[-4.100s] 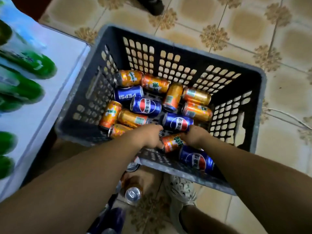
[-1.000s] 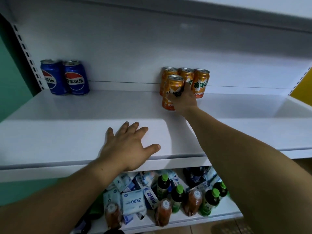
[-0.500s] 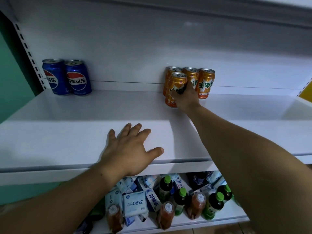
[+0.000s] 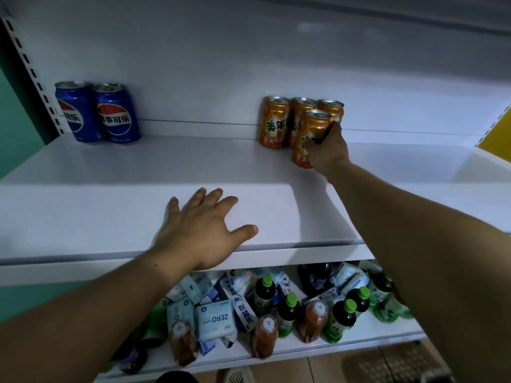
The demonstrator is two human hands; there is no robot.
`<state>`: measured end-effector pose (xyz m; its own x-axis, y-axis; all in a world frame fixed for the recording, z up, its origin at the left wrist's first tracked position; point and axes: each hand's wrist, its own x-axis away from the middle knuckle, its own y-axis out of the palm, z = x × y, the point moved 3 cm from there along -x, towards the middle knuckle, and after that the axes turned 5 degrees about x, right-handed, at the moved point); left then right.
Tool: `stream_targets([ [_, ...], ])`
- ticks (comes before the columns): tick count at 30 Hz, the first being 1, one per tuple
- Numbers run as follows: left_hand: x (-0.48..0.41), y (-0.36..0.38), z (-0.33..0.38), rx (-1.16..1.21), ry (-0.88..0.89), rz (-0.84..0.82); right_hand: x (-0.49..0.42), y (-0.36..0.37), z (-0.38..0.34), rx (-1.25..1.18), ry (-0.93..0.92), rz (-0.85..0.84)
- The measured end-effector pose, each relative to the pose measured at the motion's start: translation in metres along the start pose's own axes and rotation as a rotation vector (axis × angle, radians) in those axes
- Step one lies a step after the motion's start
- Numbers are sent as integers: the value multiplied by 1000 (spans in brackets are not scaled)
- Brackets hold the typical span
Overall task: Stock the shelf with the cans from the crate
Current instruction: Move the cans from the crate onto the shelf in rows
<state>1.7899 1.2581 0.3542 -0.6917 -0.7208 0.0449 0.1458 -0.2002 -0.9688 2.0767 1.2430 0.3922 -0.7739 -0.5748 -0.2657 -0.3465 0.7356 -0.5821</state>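
The right hand (image 4: 329, 150) has its grip curled round an orange aluminium drink can (image 4: 312, 125). The can is upright and stands on, or just above, the white metal shelf (image 4: 138, 167), directly in front of three matching orange cans (image 4: 275, 123) lined against the back wall. I judge it is placed there to begin a second row and keep one flavour together. The left hand (image 4: 201, 236) lies flat on the shelf's front edge, fingers spread and holding nothing, probably bracing the long reach. Two blue cola cans (image 4: 116, 114) stand touching at the far left corner. That makes four orange cans and two blue. The crate is out of view.
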Motion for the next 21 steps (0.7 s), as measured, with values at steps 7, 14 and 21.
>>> stream_targets([
  [7,1,0,0,17,-11,0,-17,-13,20,22,52,70],
  [14,1,0,0,20,-32,-6,-28,-19,35,20,42,147],
  [21,3,-1,1,29,-40,-16,-34,-24,41,27,38,128],
])
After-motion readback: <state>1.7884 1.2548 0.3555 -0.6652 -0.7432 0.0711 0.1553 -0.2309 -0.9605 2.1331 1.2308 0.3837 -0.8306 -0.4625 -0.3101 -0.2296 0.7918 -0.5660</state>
